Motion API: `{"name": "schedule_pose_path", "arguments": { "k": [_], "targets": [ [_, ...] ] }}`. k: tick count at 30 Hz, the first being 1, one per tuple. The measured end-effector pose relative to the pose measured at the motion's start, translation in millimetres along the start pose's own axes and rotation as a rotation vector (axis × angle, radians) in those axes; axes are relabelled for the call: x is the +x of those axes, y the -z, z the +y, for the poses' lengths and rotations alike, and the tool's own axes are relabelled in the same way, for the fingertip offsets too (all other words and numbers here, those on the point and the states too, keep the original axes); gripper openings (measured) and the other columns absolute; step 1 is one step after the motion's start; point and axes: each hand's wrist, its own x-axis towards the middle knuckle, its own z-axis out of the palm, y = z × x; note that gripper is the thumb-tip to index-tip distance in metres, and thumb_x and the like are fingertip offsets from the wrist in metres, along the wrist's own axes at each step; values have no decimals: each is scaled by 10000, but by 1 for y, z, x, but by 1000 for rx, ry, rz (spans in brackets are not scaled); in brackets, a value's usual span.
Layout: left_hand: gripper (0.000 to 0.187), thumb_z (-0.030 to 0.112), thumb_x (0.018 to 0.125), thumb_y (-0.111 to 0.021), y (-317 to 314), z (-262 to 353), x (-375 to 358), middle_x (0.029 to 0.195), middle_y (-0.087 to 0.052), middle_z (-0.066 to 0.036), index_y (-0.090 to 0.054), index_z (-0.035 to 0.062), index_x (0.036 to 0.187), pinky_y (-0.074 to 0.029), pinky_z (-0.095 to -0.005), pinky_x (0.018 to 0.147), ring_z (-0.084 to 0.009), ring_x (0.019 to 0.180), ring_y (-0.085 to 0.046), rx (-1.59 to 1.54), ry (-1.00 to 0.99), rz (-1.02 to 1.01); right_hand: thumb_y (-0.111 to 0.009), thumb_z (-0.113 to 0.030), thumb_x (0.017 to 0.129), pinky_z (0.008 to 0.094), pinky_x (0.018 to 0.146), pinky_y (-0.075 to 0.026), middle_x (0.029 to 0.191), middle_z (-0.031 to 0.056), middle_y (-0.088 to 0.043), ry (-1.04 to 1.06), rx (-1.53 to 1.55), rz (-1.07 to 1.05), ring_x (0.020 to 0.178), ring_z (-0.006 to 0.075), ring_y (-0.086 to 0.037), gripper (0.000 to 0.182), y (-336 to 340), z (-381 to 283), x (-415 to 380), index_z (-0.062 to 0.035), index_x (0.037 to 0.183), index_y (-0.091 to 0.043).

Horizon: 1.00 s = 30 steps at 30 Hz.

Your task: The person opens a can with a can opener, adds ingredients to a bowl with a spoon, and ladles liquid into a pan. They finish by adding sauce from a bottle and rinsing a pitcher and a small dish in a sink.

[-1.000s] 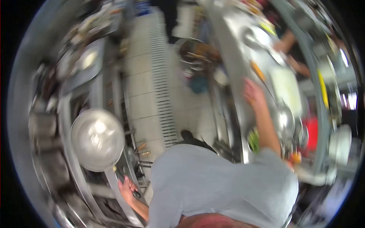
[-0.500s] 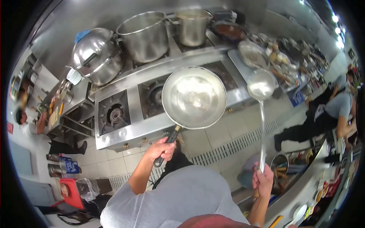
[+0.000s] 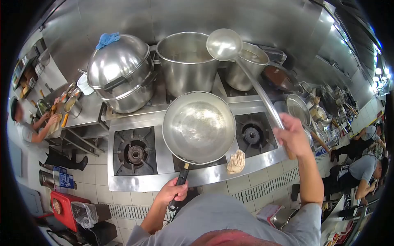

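Observation:
My left hand (image 3: 173,191) is closed around the black handle of a metal frying pan (image 3: 200,127). The pan is held over the middle of the stove; its inside shows no food, only a shiny, slightly stained bottom. In my right hand (image 3: 294,134) is the long handle of a steel ladle (image 3: 224,44). The ladle's bowl is raised, overlapping in view the rims of a tall open stockpot (image 3: 186,76) and a smaller stockpot (image 3: 242,76). A crumpled beige cloth (image 3: 236,162) lies at the stove's front edge, right of the pan.
Bare gas burners (image 3: 135,152) flank the pan on the stove. A big domed steamer (image 3: 119,74) with a blue cloth (image 3: 108,40) on its lid stands back left. Pans and utensils crowd the right. Other people work at far left and far right; a red bin (image 3: 63,209) stands lower left.
My right hand has swung the ladle up and forward from the right side to above the back pots. The pan is now over the stove's middle. The view has turned toward the stove.

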Motion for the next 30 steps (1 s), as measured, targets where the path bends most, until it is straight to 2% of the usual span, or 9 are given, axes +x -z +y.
{"name": "schedule_pose_path", "arguments": {
  "k": [7,9,13,19,20,23,24,27,30],
  "targets": [
    [142,118,945,-650,8,33,4,625,-444,-3,-525,59,981,-293,-251,426,-87,444,-376,15,-47,145,-653,8,836,243,474,-393,704,-16,-565,89,-223,-150,501,72,-505,249,2,-30,156,8,1083,-624],
    [144,119,944,-649,3,34,8,626,-444,-6,-524,57,977,-293,-250,428,-90,442,-369,-14,-62,202,-667,-3,819,245,480,-403,693,-13,-565,45,-295,-178,505,74,-515,258,4,-43,192,10,1073,-624],
    [127,105,948,-638,-19,33,18,633,-443,-7,-525,55,975,-294,-249,424,-89,448,-374,-61,-118,283,-658,-20,774,299,489,-432,642,52,-587,75,-444,-223,494,126,-561,289,9,-50,266,34,1054,-610],
    [119,102,952,-628,-35,35,33,646,-448,-7,-521,54,973,-294,-235,419,-75,457,-371,-116,-181,276,-667,-4,747,341,487,-464,621,86,-608,41,-592,-382,476,173,-596,141,-3,-51,365,54,864,-612],
    [116,100,951,-628,-37,36,36,647,-448,-9,-525,52,975,-294,-234,420,-76,459,-371,-125,-188,282,-671,5,723,355,485,-478,593,94,-609,26,-584,-317,474,180,-599,67,-10,-52,372,45,735,-618],
    [110,93,950,-631,-43,40,42,651,-448,-16,-538,46,987,-296,-232,421,-77,465,-371,-152,-193,304,-679,1,761,340,486,-468,670,94,-640,31,-924,-494,518,168,-612,219,-21,-63,400,31,975,-642],
    [110,91,950,-633,-44,41,44,653,-448,-19,-543,44,991,-297,-231,422,-78,467,-371,-165,-194,311,-685,6,745,349,483,-476,665,85,-640,-49,-901,-469,524,166,-620,171,-26,-73,397,27,911,-647],
    [113,88,947,-639,-47,44,48,658,-449,-25,-552,37,999,-300,-230,423,-81,471,-368,-166,-195,325,-675,5,755,356,472,-480,672,88,-643,-52,-1022,-565,529,160,-624,224,-35,-61,434,22,976,-640],
    [124,91,943,-647,-46,45,50,658,-447,-24,-551,37,999,-301,-232,422,-79,475,-367,-178,-197,291,-650,6,775,363,434,-462,680,107,-641,-116,-909,-545,521,164,-616,302,-43,-64,433,31,1074,-610]
  ]
}}
